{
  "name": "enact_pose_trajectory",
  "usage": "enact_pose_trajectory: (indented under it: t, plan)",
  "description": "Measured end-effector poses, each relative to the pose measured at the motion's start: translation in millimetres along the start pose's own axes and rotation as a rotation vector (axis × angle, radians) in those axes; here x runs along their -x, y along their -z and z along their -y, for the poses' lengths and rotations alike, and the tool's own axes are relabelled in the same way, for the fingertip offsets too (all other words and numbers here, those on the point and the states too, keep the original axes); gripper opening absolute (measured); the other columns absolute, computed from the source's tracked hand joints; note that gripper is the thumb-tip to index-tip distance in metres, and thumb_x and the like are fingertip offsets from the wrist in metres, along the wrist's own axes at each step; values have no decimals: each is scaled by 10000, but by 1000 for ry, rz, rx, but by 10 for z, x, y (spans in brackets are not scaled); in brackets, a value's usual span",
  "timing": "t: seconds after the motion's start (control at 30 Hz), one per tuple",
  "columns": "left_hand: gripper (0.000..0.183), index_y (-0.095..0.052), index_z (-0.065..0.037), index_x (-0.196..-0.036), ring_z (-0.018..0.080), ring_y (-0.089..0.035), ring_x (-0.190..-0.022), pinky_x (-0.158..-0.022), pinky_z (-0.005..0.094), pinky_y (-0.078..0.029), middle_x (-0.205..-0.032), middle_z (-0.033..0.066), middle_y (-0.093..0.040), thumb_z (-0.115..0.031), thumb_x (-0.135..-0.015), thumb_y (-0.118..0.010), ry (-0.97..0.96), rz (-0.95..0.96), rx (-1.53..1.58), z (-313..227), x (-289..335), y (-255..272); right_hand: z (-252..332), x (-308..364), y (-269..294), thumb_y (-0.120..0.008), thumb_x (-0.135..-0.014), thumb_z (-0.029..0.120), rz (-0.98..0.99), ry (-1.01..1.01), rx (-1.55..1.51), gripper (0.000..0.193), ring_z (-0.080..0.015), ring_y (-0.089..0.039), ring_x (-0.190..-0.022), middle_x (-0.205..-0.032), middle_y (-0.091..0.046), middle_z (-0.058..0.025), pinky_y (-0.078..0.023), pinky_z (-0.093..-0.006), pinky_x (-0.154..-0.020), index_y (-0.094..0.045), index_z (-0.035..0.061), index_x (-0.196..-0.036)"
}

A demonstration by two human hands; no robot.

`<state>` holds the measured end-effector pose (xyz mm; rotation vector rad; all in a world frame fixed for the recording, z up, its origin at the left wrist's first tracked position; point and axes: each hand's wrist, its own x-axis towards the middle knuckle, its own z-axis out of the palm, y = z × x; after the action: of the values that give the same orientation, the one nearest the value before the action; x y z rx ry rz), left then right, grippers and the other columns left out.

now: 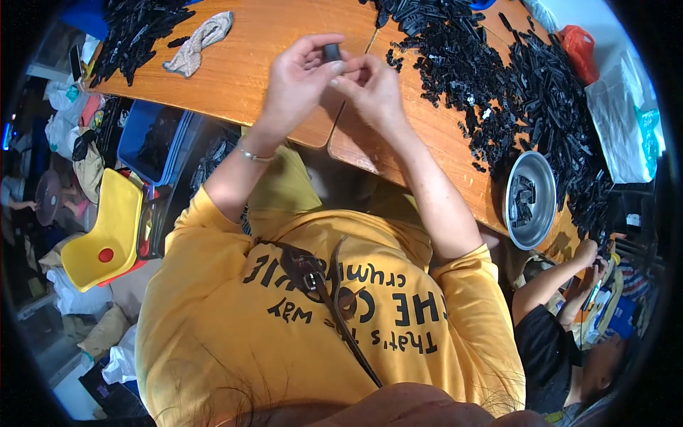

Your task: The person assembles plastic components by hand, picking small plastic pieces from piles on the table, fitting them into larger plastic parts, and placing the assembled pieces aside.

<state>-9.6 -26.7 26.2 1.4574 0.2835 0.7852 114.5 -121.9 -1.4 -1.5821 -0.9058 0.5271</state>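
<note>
A broad orange-brown wooden worktop (235, 85) spans the upper part of the view, with a seam running across it behind the hands. On its right side lies a wide, loose heap of small black plastic pieces (462, 67), and a narrower heap of long black plastic pieces (139, 35) lies at the upper left. Off the worktop at left stand a moulded yellow plastic chair (114, 220) and, near it, stacked blue plastic tubs (173, 146). A round silver metal bowl (546, 196) with some black pieces inside sits by the worktop's near right edge. A crumpled beige knitted cloth (203, 46) lies near the left heap. Above the worktop, the left hand (299, 82) has its grip closed on a small dark cylindrical piece (331, 52), between thumb and fingers. The right hand (375, 89) meets it with bent fingers just beside the piece; whether its grip also grasps the piece, I cannot tell.
</note>
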Motion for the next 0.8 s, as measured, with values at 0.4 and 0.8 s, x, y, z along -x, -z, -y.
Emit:
enact_pose_trajectory:
  t: [0.4, 0.8]
  plan:
    - [239, -688, 14, -1210, 136, -676, -1076, -982, 296, -532, -1175, 58, -728, -44, -979, -683, 329, 270, -895, -815, 746, 1825, -131, -494, 742, -818, -855, 347, -77, 48, 814, 297, -350, -752, -867, -930, -762, -191, -596, -436, -776, -771, 60, -911]
    - [638, -567, -137, -1452, 361, -587, -1296, -1062, 510, -491, -1395, 188, -622, -349, -887, -772, -200, 12, -1235, 1023, -2276, 990, -288, -730, 619, -743, -853, 183, 99, 214, 1079, 156, -397, -713, -865, -976, -692, -194, -583, -484, -774, -699, 52, -925]
